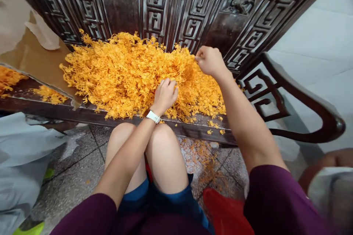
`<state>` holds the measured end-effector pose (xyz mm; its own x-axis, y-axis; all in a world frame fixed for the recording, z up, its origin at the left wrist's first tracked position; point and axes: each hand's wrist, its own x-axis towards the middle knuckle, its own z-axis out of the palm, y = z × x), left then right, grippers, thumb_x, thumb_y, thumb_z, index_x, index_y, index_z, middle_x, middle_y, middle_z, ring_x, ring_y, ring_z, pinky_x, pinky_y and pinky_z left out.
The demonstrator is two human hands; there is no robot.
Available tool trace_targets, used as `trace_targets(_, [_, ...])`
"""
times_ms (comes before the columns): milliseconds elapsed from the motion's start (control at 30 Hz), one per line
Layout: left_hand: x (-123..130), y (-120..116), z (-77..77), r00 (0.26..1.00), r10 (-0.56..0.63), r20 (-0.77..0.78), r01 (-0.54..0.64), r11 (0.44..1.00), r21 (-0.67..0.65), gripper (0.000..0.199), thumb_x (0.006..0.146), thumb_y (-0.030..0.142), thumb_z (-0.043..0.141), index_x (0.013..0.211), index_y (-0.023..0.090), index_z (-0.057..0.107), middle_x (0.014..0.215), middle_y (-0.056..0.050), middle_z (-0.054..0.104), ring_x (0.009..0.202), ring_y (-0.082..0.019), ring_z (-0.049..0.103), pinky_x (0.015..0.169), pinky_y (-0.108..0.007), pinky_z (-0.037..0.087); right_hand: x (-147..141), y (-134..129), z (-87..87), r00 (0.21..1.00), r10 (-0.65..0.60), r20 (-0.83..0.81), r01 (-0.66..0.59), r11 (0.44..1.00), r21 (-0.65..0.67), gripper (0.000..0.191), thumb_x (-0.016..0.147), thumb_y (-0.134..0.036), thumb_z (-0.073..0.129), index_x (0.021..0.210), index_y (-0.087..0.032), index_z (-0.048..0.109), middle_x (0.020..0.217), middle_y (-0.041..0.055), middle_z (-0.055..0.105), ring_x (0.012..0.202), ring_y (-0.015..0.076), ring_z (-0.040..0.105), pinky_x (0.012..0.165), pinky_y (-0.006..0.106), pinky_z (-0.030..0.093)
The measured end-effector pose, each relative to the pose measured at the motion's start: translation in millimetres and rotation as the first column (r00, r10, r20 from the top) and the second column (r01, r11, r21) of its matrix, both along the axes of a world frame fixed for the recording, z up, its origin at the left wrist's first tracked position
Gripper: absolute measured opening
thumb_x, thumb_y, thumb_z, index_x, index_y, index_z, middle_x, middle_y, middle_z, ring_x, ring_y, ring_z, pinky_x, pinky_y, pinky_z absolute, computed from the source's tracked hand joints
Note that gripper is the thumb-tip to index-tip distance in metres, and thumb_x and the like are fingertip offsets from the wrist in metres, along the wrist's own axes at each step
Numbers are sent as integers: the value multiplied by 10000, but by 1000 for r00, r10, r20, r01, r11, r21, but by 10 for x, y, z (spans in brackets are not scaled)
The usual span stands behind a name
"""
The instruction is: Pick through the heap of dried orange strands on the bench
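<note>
A large heap of small orange-yellow pieces with thin curly strands lies on the dark wooden bench. My left hand, with a white watch on its wrist, rests on the front middle of the heap; its fingers are bent into the pieces, and what they hold, if anything, is hidden. Over the right side of the heap, near the carved backrest, my right hand is closed in a pinch. A bit of orange shows by its fingertips, too small to make out clearly.
Cardboard stands at the left, with more orange pieces behind it. The carved backrest rises behind the heap; a curved armrest is at right. Orange scraps and a red object lie below. Pale fabric hangs left.
</note>
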<state>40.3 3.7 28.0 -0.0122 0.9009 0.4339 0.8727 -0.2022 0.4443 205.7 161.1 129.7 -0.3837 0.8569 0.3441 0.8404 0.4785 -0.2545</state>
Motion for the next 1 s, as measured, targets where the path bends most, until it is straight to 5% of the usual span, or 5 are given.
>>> trace_targets(100, [78,284,-2,992,76,104,-91,985,146,461,1018,313,534,1438,125,514,1493,-213,549,1411,-334,515,1201,-471,424,-154,33,178,985,175,-12,-175,977,-122,133,838,-149,722,772,-191,615,756,55,633,750,214,572,762,375,439])
trace_targets(233, [72,739,-29,979,69,194,-94,988,123,703,978,277,575,1595,109,282,1674,-220,382,1585,-315,340,1294,-485,329,-375,-83,183,939,290,-185,-342,850,-401,302,877,-212,742,662,-203,530,609,-3,532,596,140,457,615,319,374])
trace_targets(433, [-24,994,-242,968,84,236,-107,991,83,726,953,231,558,1630,202,298,1715,-126,367,1589,-271,351,1279,-521,332,-298,24,155,837,-74,-542,-250,830,-498,397,933,-161,648,600,-221,440,540,-27,421,475,90,342,465,261,261])
trace_targets(567, [-60,1025,-315,983,86,163,-93,995,37,721,970,250,529,1651,229,291,1726,-84,356,1596,-252,334,1300,-531,261,-176,181,232,746,-261,-613,-203,787,-582,451,952,-174,644,605,-236,361,530,-73,294,455,68,209,439,244,184])
trace_targets(1000, [-55,1147,-439,973,191,126,-187,981,-43,695,993,372,537,1636,179,358,1739,-126,315,1591,-289,339,1309,-560,211,-324,325,540,737,-365,-570,26,857,-515,370,1033,-68,466,700,-222,423,497,-91,317,491,60,269,501,272,214])
